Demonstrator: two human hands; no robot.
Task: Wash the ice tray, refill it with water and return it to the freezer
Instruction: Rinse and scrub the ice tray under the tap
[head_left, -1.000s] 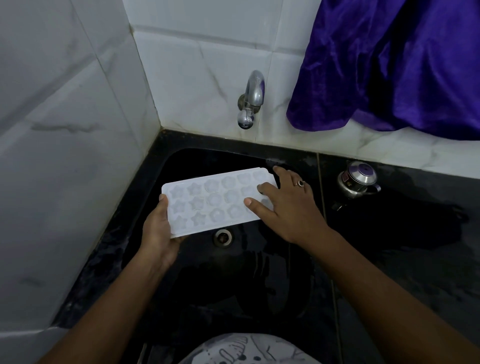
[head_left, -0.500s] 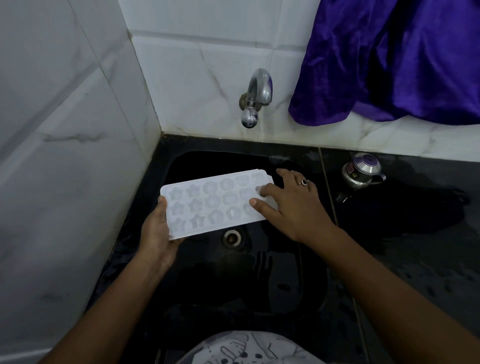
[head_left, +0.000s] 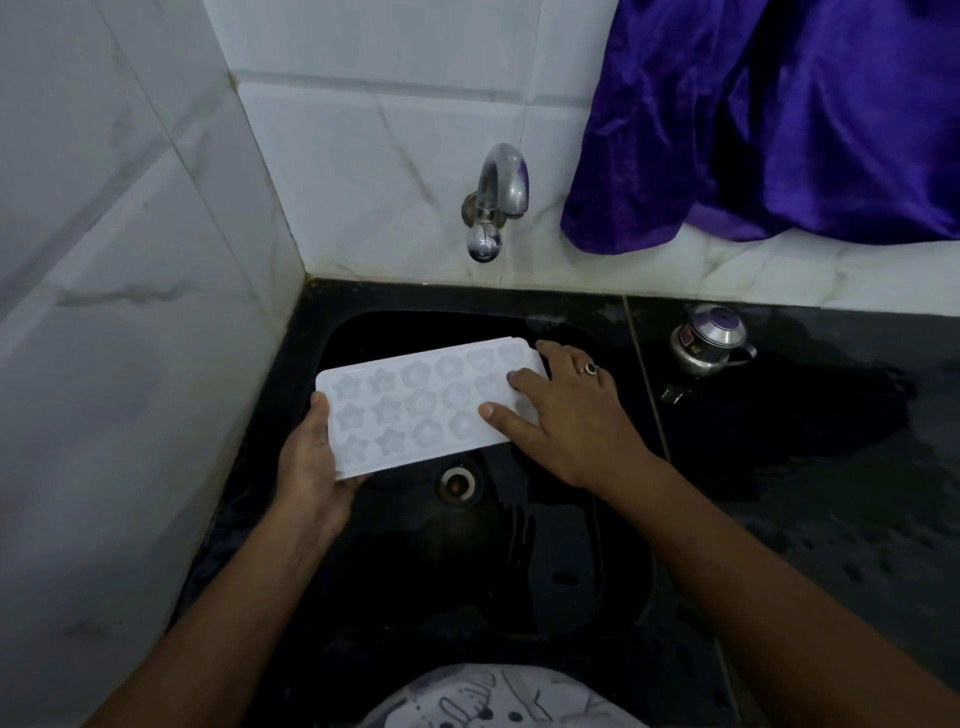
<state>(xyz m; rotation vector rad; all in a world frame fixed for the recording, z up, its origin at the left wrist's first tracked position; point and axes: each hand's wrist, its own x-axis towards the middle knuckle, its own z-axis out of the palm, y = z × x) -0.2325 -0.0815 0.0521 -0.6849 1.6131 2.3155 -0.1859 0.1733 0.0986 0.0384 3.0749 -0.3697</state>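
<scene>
A white ice tray (head_left: 415, 402) with star and flower shaped cells is held level over the black sink (head_left: 561, 545), below and a little in front of the metal tap (head_left: 493, 202). My left hand (head_left: 311, 467) grips the tray's left end, thumb on the rim and fingers hidden underneath. My right hand (head_left: 566, 410) lies on the tray's right end with straight fingers pressing the top. No water runs from the tap.
The sink drain (head_left: 457, 480) shows just under the tray. A small steel lidded pot (head_left: 709, 340) stands on the wet black counter (head_left: 831, 467) to the right. Purple cloth (head_left: 779, 114) hangs over the tiled wall at the back right. White tiles close the left side.
The view has shifted slightly, so tap and sink sit lower in the frame. The tray and both hands keep the same hold and place over the sink.
</scene>
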